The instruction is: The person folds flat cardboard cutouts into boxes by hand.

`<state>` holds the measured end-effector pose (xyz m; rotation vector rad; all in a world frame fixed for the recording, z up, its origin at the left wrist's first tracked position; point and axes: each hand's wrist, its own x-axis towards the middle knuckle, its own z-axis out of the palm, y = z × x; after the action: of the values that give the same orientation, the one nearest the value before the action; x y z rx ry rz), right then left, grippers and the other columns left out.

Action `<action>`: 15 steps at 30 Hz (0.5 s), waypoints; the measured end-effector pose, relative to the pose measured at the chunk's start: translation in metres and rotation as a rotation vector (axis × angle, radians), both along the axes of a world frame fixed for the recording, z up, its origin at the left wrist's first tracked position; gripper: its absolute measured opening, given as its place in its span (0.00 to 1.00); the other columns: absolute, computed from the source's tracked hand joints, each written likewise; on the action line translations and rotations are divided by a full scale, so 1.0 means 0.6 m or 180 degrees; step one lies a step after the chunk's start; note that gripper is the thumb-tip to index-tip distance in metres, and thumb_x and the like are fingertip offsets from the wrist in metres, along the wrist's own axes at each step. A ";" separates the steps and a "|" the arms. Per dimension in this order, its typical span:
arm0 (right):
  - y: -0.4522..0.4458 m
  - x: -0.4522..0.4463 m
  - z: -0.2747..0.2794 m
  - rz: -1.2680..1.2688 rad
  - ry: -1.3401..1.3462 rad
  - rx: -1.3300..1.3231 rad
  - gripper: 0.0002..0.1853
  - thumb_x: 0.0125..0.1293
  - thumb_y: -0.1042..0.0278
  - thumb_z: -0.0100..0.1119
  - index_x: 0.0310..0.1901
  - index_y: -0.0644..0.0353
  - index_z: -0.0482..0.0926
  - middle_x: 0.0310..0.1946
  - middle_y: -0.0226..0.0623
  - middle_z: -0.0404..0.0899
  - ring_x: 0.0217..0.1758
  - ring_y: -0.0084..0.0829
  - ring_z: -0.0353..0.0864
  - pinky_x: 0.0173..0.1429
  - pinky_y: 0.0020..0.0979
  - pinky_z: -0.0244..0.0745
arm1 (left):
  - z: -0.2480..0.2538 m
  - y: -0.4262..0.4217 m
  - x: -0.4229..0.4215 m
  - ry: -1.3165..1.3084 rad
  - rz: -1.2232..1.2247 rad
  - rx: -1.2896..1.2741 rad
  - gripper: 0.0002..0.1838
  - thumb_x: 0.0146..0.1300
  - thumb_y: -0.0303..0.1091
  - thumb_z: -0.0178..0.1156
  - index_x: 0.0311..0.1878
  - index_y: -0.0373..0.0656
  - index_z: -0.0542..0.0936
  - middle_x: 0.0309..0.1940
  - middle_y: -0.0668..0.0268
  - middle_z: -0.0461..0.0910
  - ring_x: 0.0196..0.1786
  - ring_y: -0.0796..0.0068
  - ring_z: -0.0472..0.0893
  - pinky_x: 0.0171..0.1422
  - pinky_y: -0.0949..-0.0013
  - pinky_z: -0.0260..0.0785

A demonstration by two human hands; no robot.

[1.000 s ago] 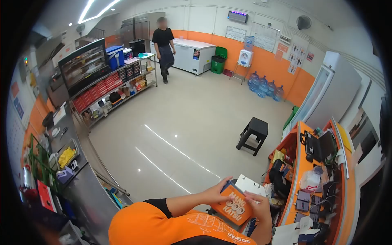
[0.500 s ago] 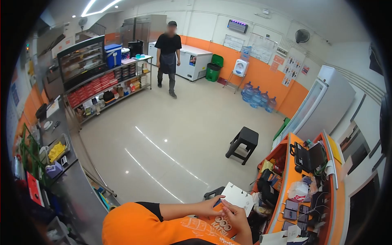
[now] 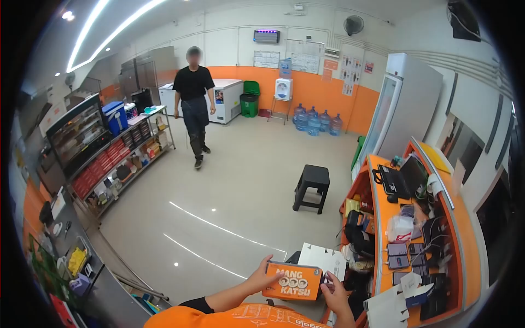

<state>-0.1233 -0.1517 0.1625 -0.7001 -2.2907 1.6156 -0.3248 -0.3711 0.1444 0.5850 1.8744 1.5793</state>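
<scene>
An orange box (image 3: 293,282) with white lettering "MANG KATSU" is held upright in front of the orange shirt. My left hand (image 3: 263,275) grips its left end, thumb across the printed face. At the right end, my right hand (image 3: 334,292) has its fingers bent against the box's edge. A white cardboard flap (image 3: 322,259) with small dark notches stands up behind the box; where it joins is hidden.
Another person (image 3: 194,101) in black walks on the floor at centre left. A black stool (image 3: 311,188) stands ahead. On the right is an orange counter (image 3: 383,209) with a laptop, phones and cartons; a metal counter (image 3: 112,290) lies left.
The box has turned so its printed face shows fully, and my hands have moved apart to its two ends. The other person has walked closer. The view has shifted.
</scene>
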 end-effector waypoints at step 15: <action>-0.007 -0.019 0.010 -0.0390 0.1248 -0.0208 0.34 0.67 0.67 0.65 0.71 0.67 0.62 0.61 0.43 0.70 0.64 0.33 0.72 0.67 0.34 0.69 | 0.052 0.034 0.030 0.0124 -0.0127 0.0853 0.53 0.61 0.41 0.72 0.79 0.42 0.46 0.65 0.50 0.68 0.67 0.63 0.72 0.72 0.62 0.65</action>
<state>-0.1348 -0.1562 0.1688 -0.4751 -1.8893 1.6105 -0.3066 -0.3504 0.1755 0.7686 1.6788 1.8185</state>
